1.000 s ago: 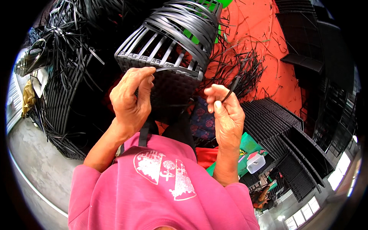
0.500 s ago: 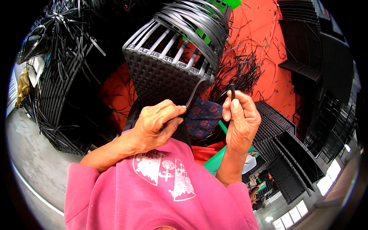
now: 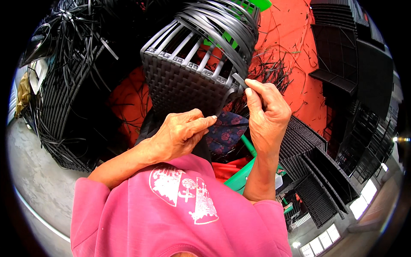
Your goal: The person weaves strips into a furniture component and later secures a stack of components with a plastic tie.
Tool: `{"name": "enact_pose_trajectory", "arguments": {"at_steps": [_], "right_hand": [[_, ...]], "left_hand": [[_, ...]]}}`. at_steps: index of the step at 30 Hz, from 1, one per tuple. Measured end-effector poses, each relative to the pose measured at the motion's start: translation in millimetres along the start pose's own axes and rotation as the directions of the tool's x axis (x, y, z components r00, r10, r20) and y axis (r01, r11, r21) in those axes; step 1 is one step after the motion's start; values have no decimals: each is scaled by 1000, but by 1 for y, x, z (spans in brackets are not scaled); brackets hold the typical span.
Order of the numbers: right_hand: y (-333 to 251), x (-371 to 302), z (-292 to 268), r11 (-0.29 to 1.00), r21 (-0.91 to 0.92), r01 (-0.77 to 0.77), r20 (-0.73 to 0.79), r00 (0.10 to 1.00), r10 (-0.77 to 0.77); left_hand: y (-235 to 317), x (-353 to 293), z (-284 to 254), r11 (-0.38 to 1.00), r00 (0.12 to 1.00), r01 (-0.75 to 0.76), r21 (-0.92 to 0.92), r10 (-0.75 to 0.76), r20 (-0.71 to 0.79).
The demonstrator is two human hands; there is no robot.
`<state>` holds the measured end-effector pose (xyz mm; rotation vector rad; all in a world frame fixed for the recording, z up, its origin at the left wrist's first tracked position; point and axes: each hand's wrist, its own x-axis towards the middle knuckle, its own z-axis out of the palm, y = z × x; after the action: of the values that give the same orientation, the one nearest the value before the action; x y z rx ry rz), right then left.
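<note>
A partly woven black basket-like piece [image 3: 184, 83] stands tilted in front of me, with a tight weave on its near face and bare frame slats above. Loops of flat grey plastic strip [image 3: 214, 19] are bundled round its top. My left hand [image 3: 177, 132] is closed in a pinch below the near right corner, on a strip [image 3: 223, 103] that hangs from that corner. Closer to the corner, my right hand [image 3: 269, 113] pinches a short strip end [image 3: 238, 79] between thumb and forefinger. Whether both hands hold one same strip, I cannot tell.
Dark flowered cloth [image 3: 227, 135] lies below the corner. Loose strip scraps [image 3: 274, 70] litter the red floor covering [image 3: 299, 92]. Black woven panels [image 3: 321, 184] are stacked at right, with more pieces [image 3: 336, 60] beyond. A large woven piece [image 3: 64, 111] trailing strips stands at left.
My right hand has moved up and left to the piece's corner, bringing its strip end there. My left hand has shifted slightly right, still pinching the hanging strip.
</note>
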<state>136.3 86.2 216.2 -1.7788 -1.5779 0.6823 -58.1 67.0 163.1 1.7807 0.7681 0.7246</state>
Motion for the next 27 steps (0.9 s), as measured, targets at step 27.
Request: {"name": "enact_pose_trajectory", "arguments": {"at_steps": [27], "right_hand": [[-11, 50, 30, 978, -209, -28, 267, 960, 85]], "left_hand": [[-51, 119, -70, 828, 926, -215, 517, 4, 378]]}}
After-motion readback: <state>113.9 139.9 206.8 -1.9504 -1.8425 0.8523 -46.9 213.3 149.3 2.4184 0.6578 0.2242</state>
